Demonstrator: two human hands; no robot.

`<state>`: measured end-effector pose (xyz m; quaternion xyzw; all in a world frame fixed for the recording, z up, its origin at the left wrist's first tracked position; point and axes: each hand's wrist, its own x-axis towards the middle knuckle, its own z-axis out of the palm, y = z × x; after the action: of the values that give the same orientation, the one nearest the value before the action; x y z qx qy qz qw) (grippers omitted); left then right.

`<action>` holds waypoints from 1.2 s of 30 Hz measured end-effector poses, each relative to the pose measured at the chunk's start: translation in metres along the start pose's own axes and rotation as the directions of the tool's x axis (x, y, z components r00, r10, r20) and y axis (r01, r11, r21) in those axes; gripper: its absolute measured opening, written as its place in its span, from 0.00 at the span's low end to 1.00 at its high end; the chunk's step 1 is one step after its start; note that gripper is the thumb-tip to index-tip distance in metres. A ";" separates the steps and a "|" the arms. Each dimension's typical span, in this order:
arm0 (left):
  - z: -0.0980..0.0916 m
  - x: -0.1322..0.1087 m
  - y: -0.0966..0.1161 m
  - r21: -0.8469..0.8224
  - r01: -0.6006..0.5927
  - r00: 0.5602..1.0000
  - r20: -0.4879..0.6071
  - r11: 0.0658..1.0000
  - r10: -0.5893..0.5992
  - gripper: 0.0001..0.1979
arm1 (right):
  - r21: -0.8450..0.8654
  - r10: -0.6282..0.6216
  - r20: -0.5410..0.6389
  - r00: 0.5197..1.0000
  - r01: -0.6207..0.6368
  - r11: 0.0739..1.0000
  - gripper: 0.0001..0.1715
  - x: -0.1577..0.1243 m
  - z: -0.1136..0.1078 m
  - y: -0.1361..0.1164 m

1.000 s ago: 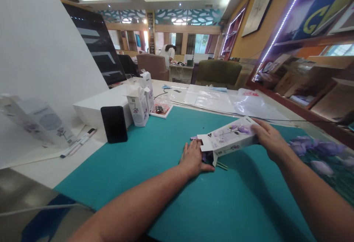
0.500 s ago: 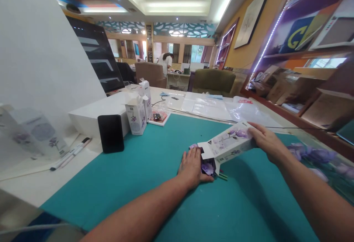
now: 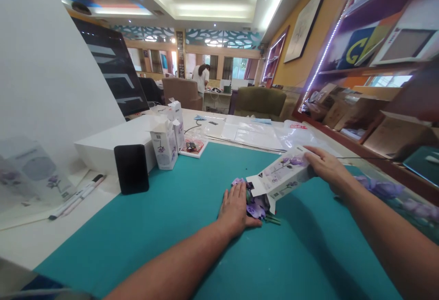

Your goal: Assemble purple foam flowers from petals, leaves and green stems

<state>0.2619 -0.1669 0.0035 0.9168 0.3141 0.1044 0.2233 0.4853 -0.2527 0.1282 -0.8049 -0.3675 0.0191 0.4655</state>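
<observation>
Two hands (image 3: 236,211), one open printed carton (image 3: 283,172), two marker pens (image 3: 77,197), one black slab (image 3: 131,169), one distant co-worker (image 3: 201,78).

Teal cutting mat (image 3: 137,249) covers most of the tabletop (image 3: 192,116), and there's a black phone-looking block (image 3: 131,169) standing upright right against a big white box (image 3: 113,142). Couple of flower-print cartons (image 3: 163,144) stand beside that, two markers (image 3: 77,198) lie off to the left, plastic sheets (image 3: 247,133) are spread past the mat, and way in the back somebody (image 3: 201,78) stands at a desk (image 3: 216,101).
</observation>
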 end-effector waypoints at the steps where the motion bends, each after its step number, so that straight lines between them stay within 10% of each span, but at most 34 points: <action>1: 0.000 0.000 0.000 -0.002 0.000 1.000 -0.001 1.000 0.000 0.60 | 0.007 0.009 -0.006 1.000 -0.009 1.000 0.23 0.000 0.000 -0.001; 36: 0.007 0.002 -0.006 -0.003 -0.041 0.999 -0.030 0.999 0.041 0.58 | -0.180 -0.008 -0.086 0.996 -0.008 0.984 0.27 0.008 -0.027 -0.004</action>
<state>0.2626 -0.1644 -0.0053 0.9211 0.2984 0.1230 0.2179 0.4989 -0.2672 0.1488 -0.8437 -0.3472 -0.0493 0.4064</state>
